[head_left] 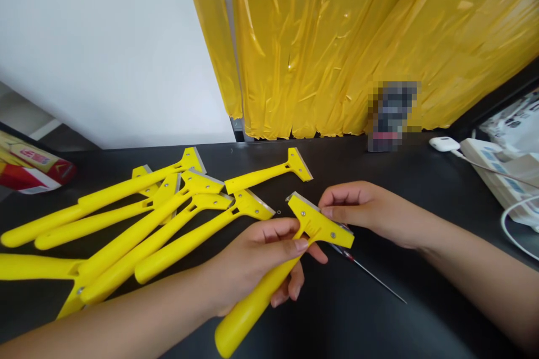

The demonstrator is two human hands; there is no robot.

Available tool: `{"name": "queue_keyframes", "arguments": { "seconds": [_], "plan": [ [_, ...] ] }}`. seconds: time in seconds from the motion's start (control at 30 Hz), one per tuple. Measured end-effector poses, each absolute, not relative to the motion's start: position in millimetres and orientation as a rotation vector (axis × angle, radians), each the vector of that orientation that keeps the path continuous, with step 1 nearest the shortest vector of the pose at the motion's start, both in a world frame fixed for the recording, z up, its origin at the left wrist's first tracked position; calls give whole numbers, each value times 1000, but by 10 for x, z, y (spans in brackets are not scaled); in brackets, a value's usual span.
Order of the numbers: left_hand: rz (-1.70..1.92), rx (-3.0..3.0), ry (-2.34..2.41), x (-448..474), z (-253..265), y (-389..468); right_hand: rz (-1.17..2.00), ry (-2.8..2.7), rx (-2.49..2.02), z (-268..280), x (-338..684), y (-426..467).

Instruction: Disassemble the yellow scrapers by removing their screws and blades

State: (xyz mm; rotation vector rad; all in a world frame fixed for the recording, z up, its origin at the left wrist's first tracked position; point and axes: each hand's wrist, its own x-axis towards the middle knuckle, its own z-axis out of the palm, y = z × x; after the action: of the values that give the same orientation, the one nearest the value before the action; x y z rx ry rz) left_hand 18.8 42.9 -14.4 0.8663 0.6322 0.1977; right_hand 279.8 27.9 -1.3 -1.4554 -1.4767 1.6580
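Note:
My left hand [269, 258] is wrapped round the neck of a yellow scraper [322, 224]. The scraper's head points up and away, and its thick handle slants down toward me. Two screws show on the head, and a metal blade [306, 201] runs along its far edge. At that edge my right hand [351, 202] is closed, thumb and forefinger pinched on the blade; the exact contact is partly hidden. Under the scraper head lies a screwdriver [379, 280], its thin shaft pointing right and its handle mostly covered.
Several yellow scrapers [181, 235] lie in an overlapping pile at left on the black table [337, 325]. One scraper [263, 175] lies behind them. A small ring [278, 212] is near the held head. A power strip [501, 179] with cables stands right, a pixelated object [391, 118] behind.

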Motion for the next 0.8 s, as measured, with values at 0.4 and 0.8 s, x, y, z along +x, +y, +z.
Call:
{"name": "queue_keyframes", "arguments": {
  "seconds": [0.4, 0.8],
  "plan": [
    [210, 877, 606, 197, -150, 435, 1565, -1581, -1446, 62, 2801, 259],
    [381, 782, 687, 196, -13, 376, 868, -2008, -1585, 231, 2934, 181]
  ]
}}
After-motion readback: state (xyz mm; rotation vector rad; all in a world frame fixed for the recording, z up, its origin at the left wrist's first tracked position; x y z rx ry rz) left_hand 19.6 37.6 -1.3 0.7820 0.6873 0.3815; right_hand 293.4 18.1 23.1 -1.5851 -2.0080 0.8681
